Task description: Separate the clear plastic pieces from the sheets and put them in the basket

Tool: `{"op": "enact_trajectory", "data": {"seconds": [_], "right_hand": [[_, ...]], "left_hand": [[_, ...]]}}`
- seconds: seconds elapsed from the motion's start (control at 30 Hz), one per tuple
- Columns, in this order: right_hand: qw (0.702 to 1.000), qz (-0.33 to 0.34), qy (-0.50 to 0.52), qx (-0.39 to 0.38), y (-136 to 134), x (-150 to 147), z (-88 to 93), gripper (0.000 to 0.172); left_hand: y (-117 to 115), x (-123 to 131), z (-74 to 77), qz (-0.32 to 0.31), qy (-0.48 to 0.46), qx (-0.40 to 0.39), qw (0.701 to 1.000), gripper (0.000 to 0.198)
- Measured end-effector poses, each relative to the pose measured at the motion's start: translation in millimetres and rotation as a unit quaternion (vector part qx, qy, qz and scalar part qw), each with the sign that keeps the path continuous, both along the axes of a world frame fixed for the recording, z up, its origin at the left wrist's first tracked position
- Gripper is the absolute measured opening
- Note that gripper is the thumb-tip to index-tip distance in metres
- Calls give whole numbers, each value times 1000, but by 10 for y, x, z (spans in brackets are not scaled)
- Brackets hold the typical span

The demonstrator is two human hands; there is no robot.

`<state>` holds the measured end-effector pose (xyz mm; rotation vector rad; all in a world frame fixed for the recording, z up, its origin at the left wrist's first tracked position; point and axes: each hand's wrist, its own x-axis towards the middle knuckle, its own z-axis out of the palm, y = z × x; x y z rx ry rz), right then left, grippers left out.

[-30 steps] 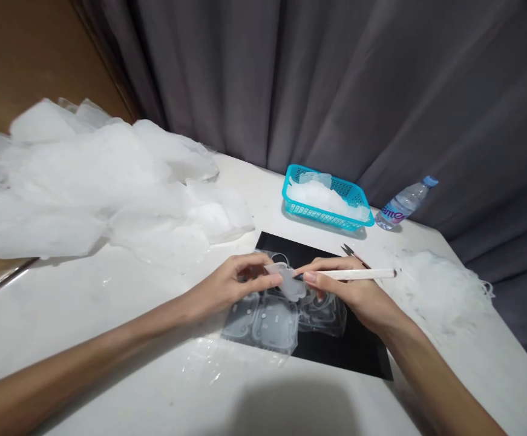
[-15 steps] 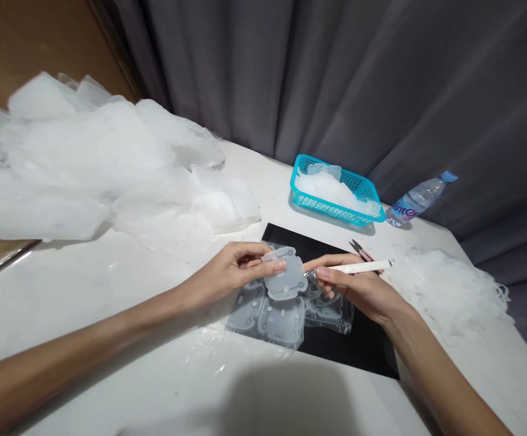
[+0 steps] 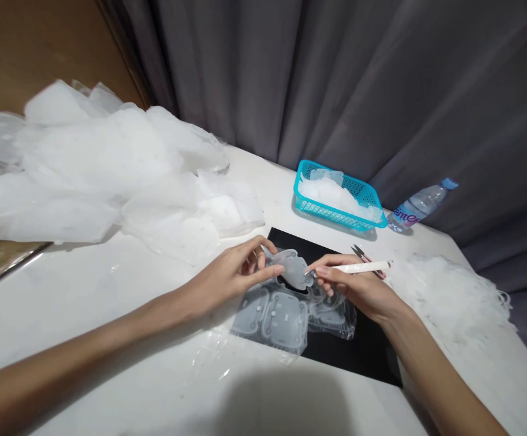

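Observation:
My left hand point(image 3: 247, 266) pinches a translucent plastic piece point(image 3: 296, 269) with wavy edges by its left side, thumb and forefinger on it. The piece is tilted above the black mat point(image 3: 349, 354). In my right hand point(image 3: 358, 284) is a slim white-handled craft knife point(image 3: 363, 267), held like a pen. Its small metal tip is at the right edge of the piece. Below my hands, a clear plastic bag point(image 3: 285, 320) with several similar pieces lies across the mat. Dark-bladed snips point(image 3: 360, 253) lie just behind my right hand, partly hidden by it.
A large pile of white translucent pieces point(image 3: 104, 163) covers the table's left. At the back stand a turquoise basket point(image 3: 336, 212) with white pieces in it and a leaning water bottle point(image 3: 420, 206). Thin plastic scraps point(image 3: 454, 297) are heaped at the right. A grey curtain point(image 3: 336, 79) hangs behind.
The plastic piece has turned and tilted in my left hand, and the left fingers have opened a little. The craft knife stays at its right edge. The view has shifted slightly.

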<state>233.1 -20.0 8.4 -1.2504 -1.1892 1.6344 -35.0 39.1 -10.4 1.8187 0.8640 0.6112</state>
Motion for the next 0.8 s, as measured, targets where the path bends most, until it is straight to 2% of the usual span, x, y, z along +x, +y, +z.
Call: {"op": "enact_trajectory", "data": {"seconds": [0.1, 0.17, 0.23, 0.33, 0.47, 0.63, 0.8], "right_hand": [[994, -78, -56, 56, 67, 22, 6, 29], [975, -127, -132, 124, 88, -38, -2, 28], [953, -133, -208, 176, 85, -172, -23, 24], [934, -68, -275, 217, 65, -429, -77, 17], [929, 34, -286, 232, 56, -604, -122, 16], [941, 94, -269, 183, 66, -477, -79, 16], [961, 94, -235, 109, 90, -377, -90, 23]], "left_hand": [[-12, -208, 52, -10, 79, 87, 993, 36], [-78, -361, 71, -42, 137, 133, 981, 33], [-184, -489, 42, -77, 168, 186, 965, 30], [-355, -587, -76, -83, 173, 274, 942, 35], [-486, -540, -196, -76, 176, 342, 920, 41], [-539, -354, -203, -96, 169, 335, 922, 41], [-564, -256, -207, -93, 176, 288, 937, 41]]}}
